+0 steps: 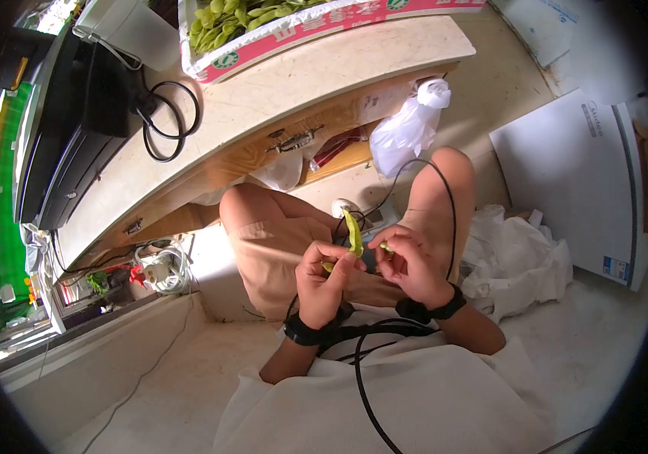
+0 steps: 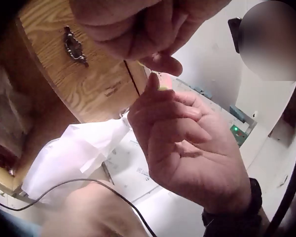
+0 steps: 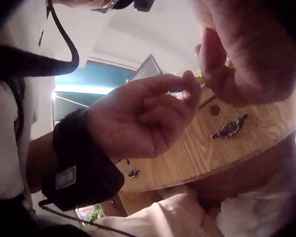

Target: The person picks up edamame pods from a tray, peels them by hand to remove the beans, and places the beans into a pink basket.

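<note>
Held upright between the left hand's (image 1: 319,284) thumb and fingers is a green bean pod (image 1: 353,233), its tip pointing away from the body. Another bit of green shows beside those fingers. The right hand (image 1: 417,268) pinches a small green piece (image 1: 385,247) between thumb and forefinger, a short gap from the pod in the head view. Both hands meet above the lap. In the right wrist view, the left hand (image 3: 145,116) has its fingertips at a sliver of green (image 3: 200,79). Fingers hide most of the pod in both wrist views.
A pink-and-white box (image 1: 278,47) of green pods stands on the counter (image 1: 263,102) ahead. Below hang wooden drawers and a white plastic bag (image 1: 409,135). Black cables cross the lap. A white appliance (image 1: 574,181) and crumpled white bags (image 1: 517,257) lie to the right.
</note>
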